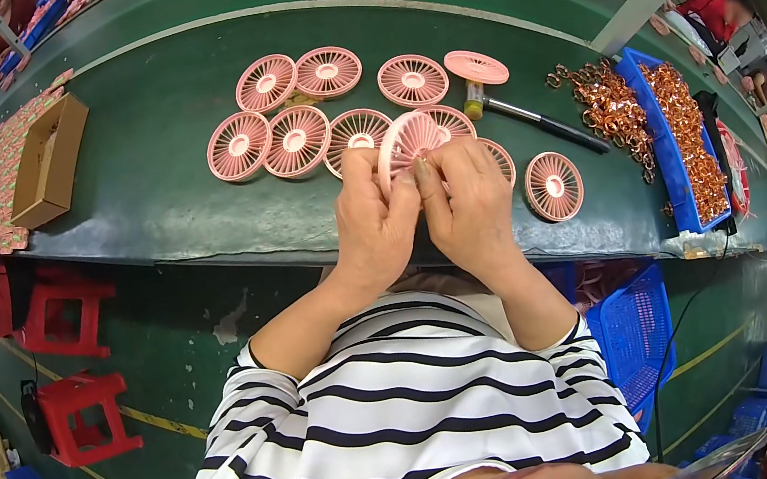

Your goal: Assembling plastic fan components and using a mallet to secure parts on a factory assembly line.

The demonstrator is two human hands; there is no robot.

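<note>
Both my hands are together over the near part of the table, around one pink fan grille (pixel 406 142) held tilted on edge. My left hand (pixel 373 213) grips its left rim, fingers curled and thumb pressed in. My right hand (pixel 470 197) is closed at its other side, thumb near the hub; whether a small part sits between its fingers is hidden. Several more round pink grilles (pixel 296 140) with spoked faces lie flat beyond and beside my hands. One separate grille (pixel 554 186) lies right of my right hand.
A hammer (pixel 536 118) with a dark handle lies right of the grilles, a pink disc (pixel 476 67) by its head. Copper-coloured rings (pixel 607 106) are heaped beside a blue tray (pixel 666 141) of them. At left stands a cardboard box (pixel 51 163); red stools (pixel 83 417) are below.
</note>
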